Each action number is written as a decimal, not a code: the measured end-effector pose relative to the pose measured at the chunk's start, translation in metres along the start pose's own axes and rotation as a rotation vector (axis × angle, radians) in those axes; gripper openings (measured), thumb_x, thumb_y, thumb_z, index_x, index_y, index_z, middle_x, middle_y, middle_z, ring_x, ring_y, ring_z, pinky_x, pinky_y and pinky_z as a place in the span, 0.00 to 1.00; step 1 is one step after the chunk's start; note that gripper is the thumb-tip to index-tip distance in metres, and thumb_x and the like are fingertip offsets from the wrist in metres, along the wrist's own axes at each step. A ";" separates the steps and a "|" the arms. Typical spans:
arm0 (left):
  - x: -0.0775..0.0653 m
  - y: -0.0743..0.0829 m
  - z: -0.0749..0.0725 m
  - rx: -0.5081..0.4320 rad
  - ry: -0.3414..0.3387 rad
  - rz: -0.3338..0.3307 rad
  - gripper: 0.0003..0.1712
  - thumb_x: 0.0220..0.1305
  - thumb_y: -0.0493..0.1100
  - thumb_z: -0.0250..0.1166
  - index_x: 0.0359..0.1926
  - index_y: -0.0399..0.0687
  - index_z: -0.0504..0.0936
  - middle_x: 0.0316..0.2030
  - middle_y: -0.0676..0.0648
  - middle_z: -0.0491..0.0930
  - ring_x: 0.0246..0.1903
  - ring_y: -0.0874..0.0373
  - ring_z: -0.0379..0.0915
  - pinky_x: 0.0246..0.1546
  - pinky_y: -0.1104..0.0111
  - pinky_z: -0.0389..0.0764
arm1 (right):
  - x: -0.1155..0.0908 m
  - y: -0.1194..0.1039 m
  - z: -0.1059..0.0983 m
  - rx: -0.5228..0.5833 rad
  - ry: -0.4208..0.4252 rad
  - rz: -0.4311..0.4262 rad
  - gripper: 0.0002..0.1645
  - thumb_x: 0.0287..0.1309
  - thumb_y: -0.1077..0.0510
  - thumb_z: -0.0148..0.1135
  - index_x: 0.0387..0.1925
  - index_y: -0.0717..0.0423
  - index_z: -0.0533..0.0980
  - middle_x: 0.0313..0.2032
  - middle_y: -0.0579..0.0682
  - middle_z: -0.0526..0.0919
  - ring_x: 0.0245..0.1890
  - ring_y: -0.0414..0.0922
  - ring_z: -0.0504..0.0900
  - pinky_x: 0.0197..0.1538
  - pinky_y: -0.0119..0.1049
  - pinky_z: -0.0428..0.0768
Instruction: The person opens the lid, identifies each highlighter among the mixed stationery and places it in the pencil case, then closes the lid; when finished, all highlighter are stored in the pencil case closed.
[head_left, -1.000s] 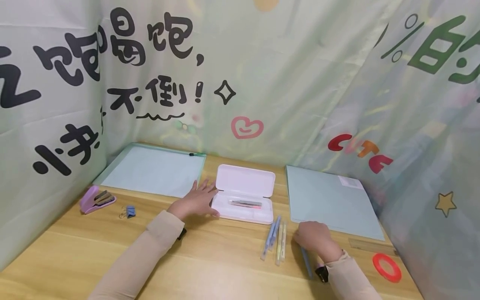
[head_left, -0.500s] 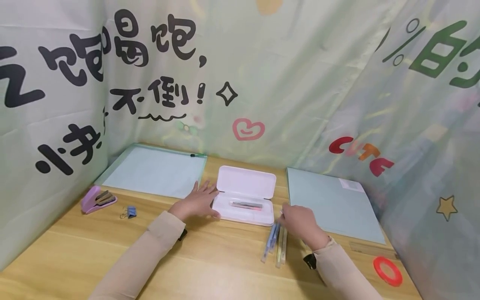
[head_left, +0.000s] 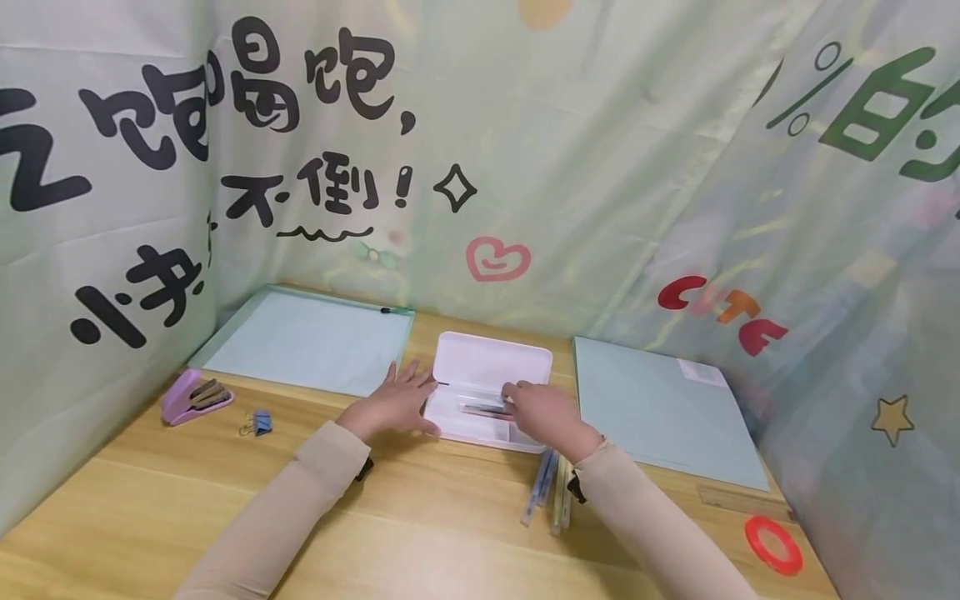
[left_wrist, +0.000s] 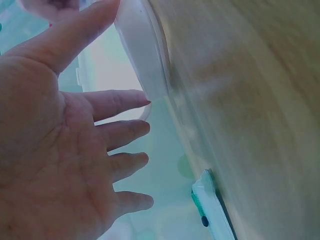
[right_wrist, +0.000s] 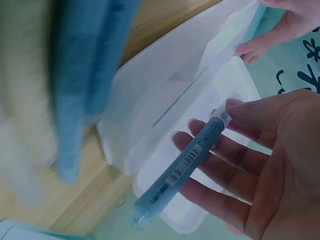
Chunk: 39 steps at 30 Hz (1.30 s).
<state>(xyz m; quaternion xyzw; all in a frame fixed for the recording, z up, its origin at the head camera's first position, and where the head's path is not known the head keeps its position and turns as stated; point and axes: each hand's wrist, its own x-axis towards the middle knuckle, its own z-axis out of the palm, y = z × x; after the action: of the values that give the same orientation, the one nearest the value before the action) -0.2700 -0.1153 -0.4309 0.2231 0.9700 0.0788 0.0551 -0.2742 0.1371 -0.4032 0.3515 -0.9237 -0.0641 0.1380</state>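
Observation:
A white pencil case (head_left: 492, 363) lies with its lid raised on the wooden table, a few slim pens (head_left: 480, 409) inside. My left hand (head_left: 393, 403) is spread at the case's left end; in the left wrist view its thumb and index fingertip are at the case wall (left_wrist: 142, 47). Over the right part of the case, my right hand (head_left: 546, 416) pinches a blue highlighter (right_wrist: 182, 167) near one end between thumb and fingers. The barcode on its barrel shows in the right wrist view. In the head view, the hand hides this highlighter.
Blue highlighters (head_left: 536, 496) and yellow ones (head_left: 559, 504) lie before the case, partly under the right wrist. Folders flank it: left (head_left: 307, 342), right (head_left: 660, 408). A purple stapler (head_left: 180, 400), blue binder clip (head_left: 262, 422), ruler (head_left: 738, 502) and red tape ring (head_left: 756, 546) lie farther out.
My right hand has picked up the blue highlighter from the table at right and carried it left, over the open pencil case. My left hand has stayed at the case's left end.

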 end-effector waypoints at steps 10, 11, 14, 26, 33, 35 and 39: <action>0.000 0.000 0.001 -0.006 0.007 0.001 0.55 0.38 0.73 0.55 0.63 0.45 0.56 0.65 0.43 0.42 0.63 0.44 0.30 0.56 0.46 0.31 | 0.028 -0.008 0.022 -0.070 -0.040 -0.070 0.08 0.53 0.55 0.56 0.37 0.49 0.75 0.23 0.42 0.74 0.13 0.36 0.65 0.14 0.29 0.67; 0.000 -0.001 0.002 -0.006 0.007 0.000 0.56 0.38 0.73 0.55 0.63 0.45 0.56 0.65 0.43 0.42 0.63 0.44 0.29 0.56 0.46 0.31 | 0.029 -0.009 0.024 -0.072 -0.050 -0.071 0.08 0.53 0.55 0.56 0.37 0.49 0.74 0.23 0.43 0.73 0.14 0.36 0.66 0.15 0.30 0.67; 0.000 -0.001 0.005 -0.007 0.006 -0.003 0.56 0.37 0.73 0.55 0.63 0.45 0.56 0.65 0.43 0.42 0.63 0.44 0.29 0.56 0.47 0.31 | 0.032 -0.014 0.028 -0.072 -0.067 -0.071 0.08 0.53 0.57 0.55 0.37 0.49 0.74 0.22 0.43 0.73 0.16 0.37 0.68 0.16 0.31 0.69; 0.001 -0.003 0.004 -0.024 -0.001 0.000 0.57 0.37 0.74 0.54 0.64 0.45 0.55 0.65 0.44 0.41 0.63 0.46 0.27 0.56 0.47 0.28 | 0.030 -0.019 0.030 -0.095 -0.081 -0.084 0.13 0.51 0.61 0.55 0.41 0.50 0.73 0.25 0.43 0.74 0.19 0.37 0.69 0.16 0.32 0.68; 0.000 -0.003 0.005 -0.032 0.006 0.003 0.57 0.36 0.74 0.54 0.64 0.45 0.54 0.65 0.44 0.41 0.63 0.44 0.28 0.56 0.47 0.29 | 0.028 -0.022 0.032 -0.160 -0.022 -0.076 0.10 0.52 0.61 0.54 0.38 0.50 0.73 0.25 0.44 0.74 0.19 0.39 0.71 0.16 0.32 0.68; 0.000 -0.002 0.005 -0.023 0.005 -0.001 0.57 0.36 0.74 0.54 0.64 0.46 0.54 0.65 0.44 0.41 0.63 0.45 0.27 0.56 0.47 0.30 | 0.028 -0.023 0.030 -0.169 -0.007 -0.078 0.10 0.51 0.61 0.55 0.37 0.50 0.74 0.24 0.45 0.72 0.19 0.39 0.71 0.15 0.32 0.67; 0.001 -0.002 0.003 -0.014 0.000 -0.007 0.57 0.37 0.74 0.54 0.64 0.46 0.54 0.65 0.44 0.41 0.63 0.45 0.27 0.56 0.47 0.30 | 0.028 -0.023 0.028 -0.189 0.027 -0.094 0.08 0.50 0.61 0.56 0.34 0.50 0.76 0.24 0.46 0.70 0.18 0.40 0.68 0.13 0.31 0.65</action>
<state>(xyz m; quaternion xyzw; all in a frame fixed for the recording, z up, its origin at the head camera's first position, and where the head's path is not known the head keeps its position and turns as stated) -0.2715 -0.1159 -0.4338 0.2196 0.9702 0.0853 0.0567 -0.2886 0.1019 -0.4287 0.3807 -0.8940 -0.1528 0.1800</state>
